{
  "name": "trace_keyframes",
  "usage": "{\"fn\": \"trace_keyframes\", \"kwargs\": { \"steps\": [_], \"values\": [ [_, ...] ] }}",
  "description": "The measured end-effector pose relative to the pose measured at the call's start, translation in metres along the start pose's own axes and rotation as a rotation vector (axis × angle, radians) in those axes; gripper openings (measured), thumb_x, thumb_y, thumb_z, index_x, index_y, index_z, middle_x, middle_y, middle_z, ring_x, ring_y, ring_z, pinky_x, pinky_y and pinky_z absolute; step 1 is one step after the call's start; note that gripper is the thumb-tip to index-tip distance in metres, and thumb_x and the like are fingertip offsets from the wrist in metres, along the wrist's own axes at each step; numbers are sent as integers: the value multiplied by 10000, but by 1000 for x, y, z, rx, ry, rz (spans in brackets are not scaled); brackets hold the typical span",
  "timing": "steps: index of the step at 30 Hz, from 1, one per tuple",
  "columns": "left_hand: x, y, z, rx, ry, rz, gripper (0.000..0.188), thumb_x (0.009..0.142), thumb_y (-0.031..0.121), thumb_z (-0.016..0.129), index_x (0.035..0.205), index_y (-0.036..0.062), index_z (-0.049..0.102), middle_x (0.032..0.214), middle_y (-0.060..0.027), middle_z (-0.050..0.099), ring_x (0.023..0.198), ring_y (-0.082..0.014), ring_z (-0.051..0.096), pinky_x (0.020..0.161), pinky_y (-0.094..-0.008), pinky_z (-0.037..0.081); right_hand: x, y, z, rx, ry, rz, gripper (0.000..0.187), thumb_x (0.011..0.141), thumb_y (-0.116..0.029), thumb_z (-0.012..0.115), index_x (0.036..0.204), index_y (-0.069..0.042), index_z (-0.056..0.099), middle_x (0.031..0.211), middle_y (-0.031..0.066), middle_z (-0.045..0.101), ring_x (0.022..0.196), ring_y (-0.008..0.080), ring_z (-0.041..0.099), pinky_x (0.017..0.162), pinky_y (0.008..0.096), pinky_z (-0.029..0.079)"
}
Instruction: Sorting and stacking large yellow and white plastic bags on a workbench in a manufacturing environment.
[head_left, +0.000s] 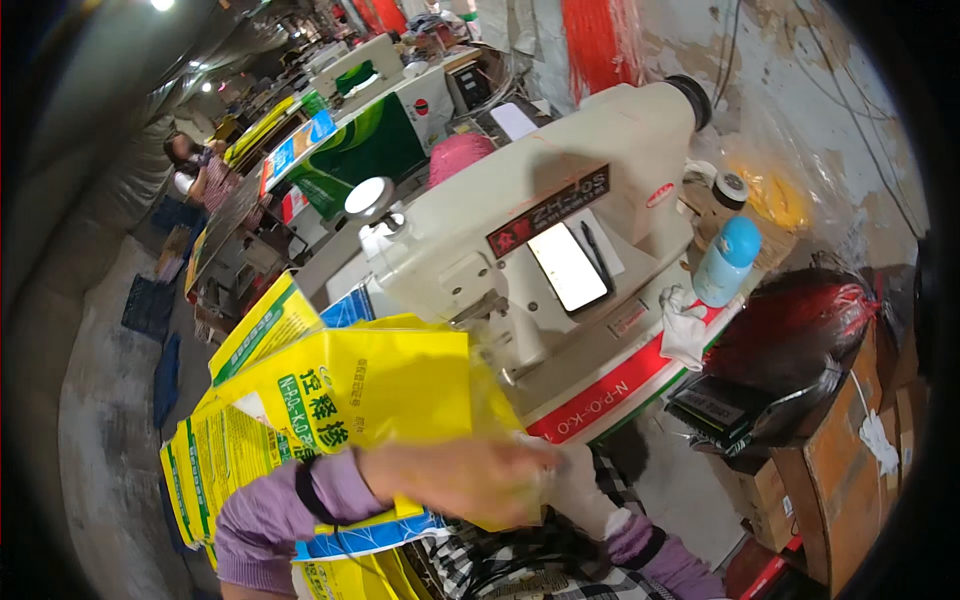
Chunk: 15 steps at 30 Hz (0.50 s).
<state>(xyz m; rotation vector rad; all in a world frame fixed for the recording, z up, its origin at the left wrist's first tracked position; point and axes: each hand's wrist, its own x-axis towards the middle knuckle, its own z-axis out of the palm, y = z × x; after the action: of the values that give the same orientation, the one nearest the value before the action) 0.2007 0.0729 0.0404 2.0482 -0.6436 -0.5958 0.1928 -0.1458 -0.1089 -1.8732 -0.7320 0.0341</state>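
yellow bag (405, 375), partly under left hand (475, 482)

A head-worn fisheye looks down at the nearby hands (488, 478).

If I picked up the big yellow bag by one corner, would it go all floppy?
Probably! The yellow bag looks thin and flat, so it would likely droop. It's perhaps light for its size, with no bulge showing. Its smooth-looking printed surface might feel slippery.

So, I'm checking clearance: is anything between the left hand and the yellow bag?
Nothing visible is: the left hand, blurred, overlaps the yellow bag in this view, the right hand close beside.
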Motion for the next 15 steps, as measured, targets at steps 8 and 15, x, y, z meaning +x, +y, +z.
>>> {"fn": "trace_keyframes", "kwargs": {
  "steps": [8,15],
  "values": [
    [-95,-11,-45,1377,-35,-675,105,717,227,665,648,148,672,642,-69,645,630,-227,653,504,-410,454,76,5,43,-456,-5,-123,253,817,-145,634,1057,-131,712,622,103,620,545,273,615,497,402,477],
    [-74,6,108,131,127,-575,329,923,354,645,865,30,661,679,-79,640,564,-177,560,520,-360,447,10,10,145,1013,71,464,248,962,-191,532,1123,-49,657,947,60,693,865,161,655,749,340,504]
  ]
}}
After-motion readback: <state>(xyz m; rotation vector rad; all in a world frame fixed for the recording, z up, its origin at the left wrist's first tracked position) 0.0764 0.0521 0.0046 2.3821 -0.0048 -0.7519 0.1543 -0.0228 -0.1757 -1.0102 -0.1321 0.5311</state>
